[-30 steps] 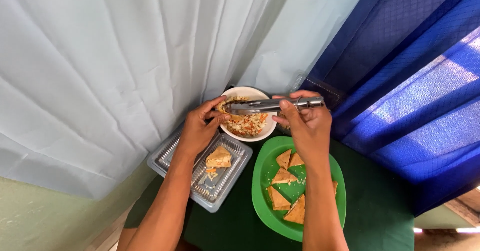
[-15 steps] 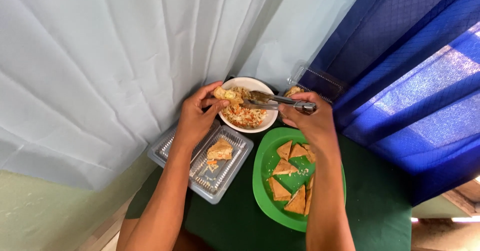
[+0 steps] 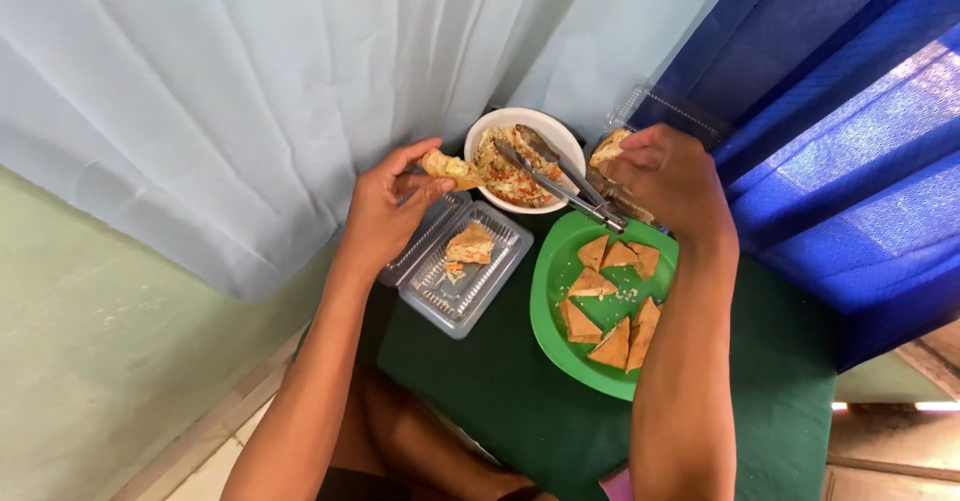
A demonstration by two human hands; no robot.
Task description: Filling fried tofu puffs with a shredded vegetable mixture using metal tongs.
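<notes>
Head view, looking down: my left hand (image 3: 385,216) pinches a fried triangle pastry (image 3: 449,168) between its fingers, just left of a white bowl (image 3: 482,136) of shredded filling. My right hand (image 3: 668,176) has its fingers pressed around metal tongs (image 3: 556,178) reaching into the bowl. Below, a green plate (image 3: 547,311) and clear tray (image 3: 470,296) sit on the green counter (image 3: 500,401).

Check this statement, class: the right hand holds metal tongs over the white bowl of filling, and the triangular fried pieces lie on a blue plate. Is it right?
Not quite. In the head view the triangular fried pieces lie on a green plate, not a blue one. The rest stands: the right hand holds metal tongs over the white bowl of filling.
</notes>
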